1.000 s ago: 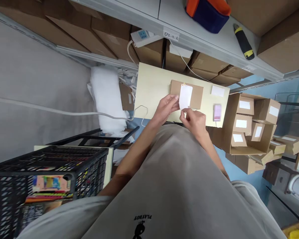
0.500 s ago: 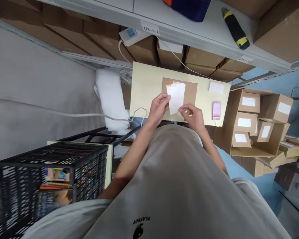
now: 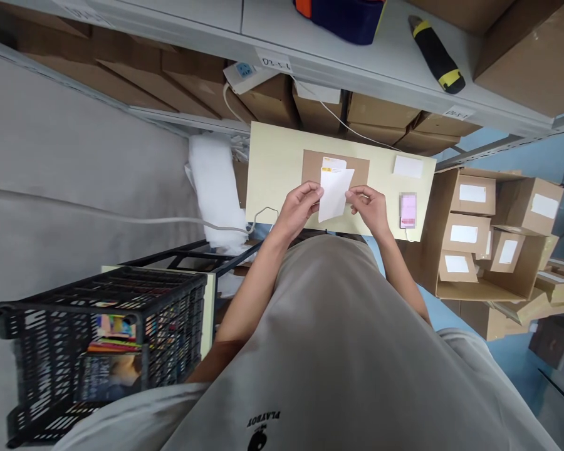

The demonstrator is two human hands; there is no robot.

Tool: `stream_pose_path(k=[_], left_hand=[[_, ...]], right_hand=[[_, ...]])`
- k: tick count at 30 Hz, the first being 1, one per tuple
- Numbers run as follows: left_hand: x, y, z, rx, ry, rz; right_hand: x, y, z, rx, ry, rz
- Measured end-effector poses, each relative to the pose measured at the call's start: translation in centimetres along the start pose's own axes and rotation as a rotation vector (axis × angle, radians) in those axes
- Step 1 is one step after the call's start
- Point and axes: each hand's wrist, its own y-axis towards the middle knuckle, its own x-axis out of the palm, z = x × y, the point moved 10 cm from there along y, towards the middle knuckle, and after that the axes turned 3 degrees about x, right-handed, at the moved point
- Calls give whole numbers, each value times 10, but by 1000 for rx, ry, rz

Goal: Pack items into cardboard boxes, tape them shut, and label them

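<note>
The white slip [image 3: 336, 195] was held up in front of the person, over the near part of a brown cardboard box [image 3: 312, 164], with the left hand [image 3: 301, 208] pinching one long side and the right hand [image 3: 368, 208] pinching the other, the two hands apart with only the slip between them. It looked like thin paper, probably very light and limp, easy to crease or tear, so its side edges seemed the right place to take hold, with a light pinch. Another white piece [image 3: 333, 163] showed past its far end; at this size I could not tell whether it was a separate slip or part of the same one. The box lay flat on a pale yellow table [image 3: 273, 160], with a white card [image 3: 408, 166] and a phone-like device [image 3: 408, 210] off to the right. Beyond the table ran a grey shelf [image 3: 357, 88] bearing a black-and-yellow cutter [image 3: 436, 55]. An open carton [image 3: 482, 289] of smaller labelled boxes stood to the right above a blue floor, and a black crate [image 3: 78, 308] to the left, near a grey wall [image 3: 75, 163].
</note>
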Motion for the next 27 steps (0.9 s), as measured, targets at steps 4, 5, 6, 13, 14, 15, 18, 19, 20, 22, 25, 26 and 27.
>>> stream_pose_path(k=[4, 5, 6, 13, 14, 15, 18, 19, 20, 22, 25, 26, 27], left_hand=[[-17, 9, -7, 75, 109, 92], [-23, 12, -8, 105, 156, 130], [-29, 14, -9, 132, 205, 166], [-59, 28, -30, 137, 435, 224], [-61, 29, -34, 124, 448, 218], [-63, 30, -37, 111, 455, 211], [-66, 33, -45, 76, 463, 189], [-65, 34, -47, 71, 469, 176], [-64, 37, -47, 70, 477, 164], [-61, 43, -45, 79, 506, 140], [-55, 57, -33, 125, 612, 111], [-53, 63, -28, 147, 665, 104], [-51, 69, -22, 171, 720, 97]], right_hand=[[2, 5, 2, -16, -38, -17], [3, 5, 1, -23, -54, -22], [5, 4, -1, -35, -73, -27], [36, -17, -24, -261, -301, -117], [41, -19, -24, -266, -328, -143], [43, -20, -22, -264, -350, -162], [40, -16, -20, -257, -383, -163], [36, -12, -19, -257, -385, -150], [31, -8, -19, -257, -386, -134], [20, 4, -18, -251, -384, -94], [4, 33, -8, -205, -371, -19], [-1, 44, -3, -180, -359, 2], [-3, 55, 3, -154, -340, 16]])
